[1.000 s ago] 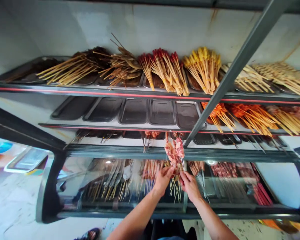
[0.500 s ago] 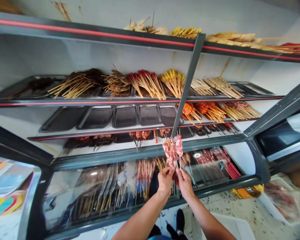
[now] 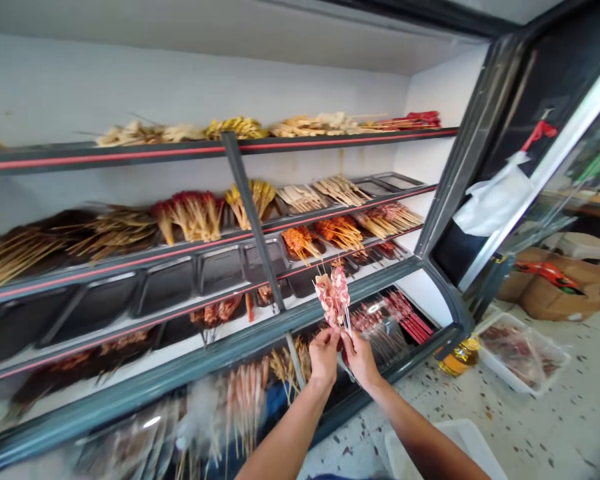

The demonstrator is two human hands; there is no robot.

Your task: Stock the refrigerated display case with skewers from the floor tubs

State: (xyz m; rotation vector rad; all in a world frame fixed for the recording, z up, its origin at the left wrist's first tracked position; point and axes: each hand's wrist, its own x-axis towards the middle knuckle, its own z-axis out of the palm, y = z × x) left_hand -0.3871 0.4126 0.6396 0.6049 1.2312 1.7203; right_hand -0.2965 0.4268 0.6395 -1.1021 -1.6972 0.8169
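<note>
At five o'clock, the left hand (image 3: 325, 353) and right hand (image 3: 361, 359), fingers pinched nearly closed, hold meat skewers (image 3: 339, 288) whose thin sticks (image 3: 348, 323) could twist and slip if either grip slackens.

A white plastic bag (image 3: 497, 197) hangs by a red tie (image 3: 539, 135) above and to the right of the hands (image 3: 324, 357), over an open cardboard box (image 3: 555, 303) holding a red-and-black item (image 3: 550, 272). Nearer the hands on that side, a golden container (image 3: 459, 357) stands on the speckled floor (image 3: 530, 433) beside a white tub (image 3: 515, 388) of plastic-covered contents. A white bin (image 3: 467, 443) sits below and right of them. Above and to the left of the hands, red-tipped sticks (image 3: 195, 212) and yellow-tipped sticks (image 3: 260, 199) share a shelf, with dark metal trays (image 3: 220, 270) lined up beneath.
</note>
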